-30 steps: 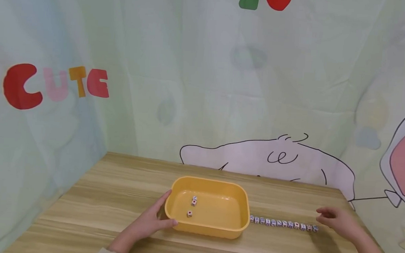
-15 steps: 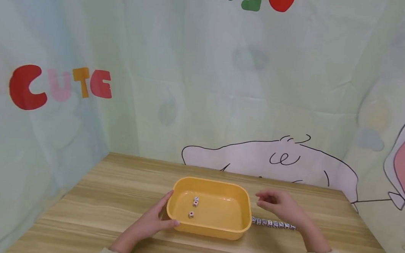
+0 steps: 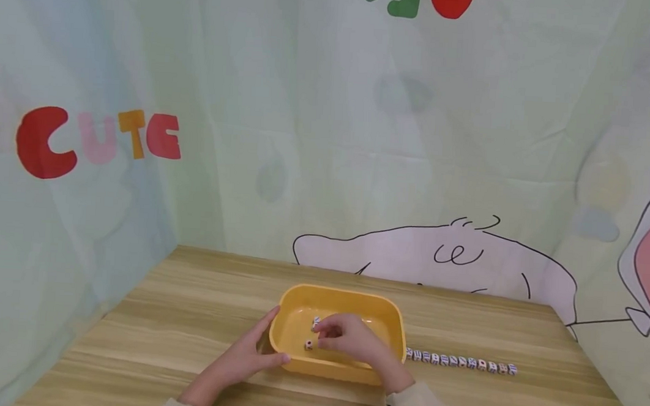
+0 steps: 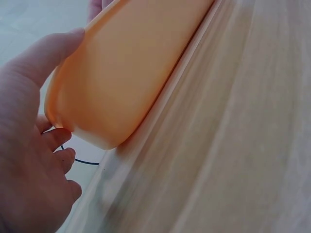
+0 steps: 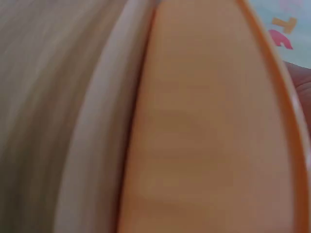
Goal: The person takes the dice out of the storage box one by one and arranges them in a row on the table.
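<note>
My left hand point(image 3: 241, 357) grips the left end of a yellow plastic tub point(image 3: 322, 367), its thumb on the front rim and fingers along the end wall. In the left wrist view, the thumb and curled fingers bracket the tub point(image 4: 121, 73). My right hand point(image 3: 353, 337) is inside the tub, thumb and forefinger apart, close to the dice. One white die point(image 3: 309, 345) lies beside the thumb; another die point(image 3: 316, 320) shows by the forefinger, partly covered. The right wrist view shows mostly the tub's outer wall point(image 5: 204, 121) and a sliver of hand.
A straight row of several white dice point(image 3: 462, 361) runs rightward from the tub's right end. All stand on a wood-grain table point(image 3: 187, 306). Behind it hangs a printed cloth backdrop point(image 3: 339, 136), with another side to the left.
My right hand has moved left from the far end of the dice row, over the tub's right rim and down to the dice inside. The left hand keeps its hold.
</note>
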Motion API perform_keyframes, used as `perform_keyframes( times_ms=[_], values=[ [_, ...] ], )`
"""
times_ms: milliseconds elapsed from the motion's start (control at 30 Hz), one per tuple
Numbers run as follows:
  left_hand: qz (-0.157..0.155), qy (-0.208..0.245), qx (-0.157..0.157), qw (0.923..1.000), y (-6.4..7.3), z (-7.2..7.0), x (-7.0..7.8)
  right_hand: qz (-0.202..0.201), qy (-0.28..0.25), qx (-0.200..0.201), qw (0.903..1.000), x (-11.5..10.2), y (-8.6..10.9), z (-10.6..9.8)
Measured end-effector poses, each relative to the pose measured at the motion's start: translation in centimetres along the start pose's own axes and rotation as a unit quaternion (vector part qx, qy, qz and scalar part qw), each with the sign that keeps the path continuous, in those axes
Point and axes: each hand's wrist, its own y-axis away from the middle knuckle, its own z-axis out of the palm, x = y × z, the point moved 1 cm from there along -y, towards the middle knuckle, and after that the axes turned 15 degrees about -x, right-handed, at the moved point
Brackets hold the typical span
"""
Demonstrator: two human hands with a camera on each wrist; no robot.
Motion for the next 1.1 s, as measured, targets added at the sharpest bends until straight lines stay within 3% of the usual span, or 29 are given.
perform_keyframes(
  times_ms=[167,467,633,867,1100],
  values=[
    [0.008,0.001,-0.001,1.0000,-0.2,0.1,-0.2,-0.002,0.032,0.016,0.9993,0.4,-1.9,1.5],
    [0.000,-0.004,0.005,1.0000,0.1,0.1,0.0,0.030,0.127,0.015,0.9913,0.6,-2.7,2.0],
    [-0.002,-0.009,0.003,1.0000,0.0,0.1,0.0,0.054,0.139,0.000,0.9889,0.5,-2.8,2.1],
    [0.007,0.004,-0.006,0.9999,0.0,0.0,-0.3,0.042,0.143,-0.002,0.9888,0.2,-2.7,2.2],
    [0.008,0.007,-0.010,0.9999,0.0,-0.1,-0.3,0.029,0.118,0.028,0.9922,0.3,-2.1,1.3]
  ],
)
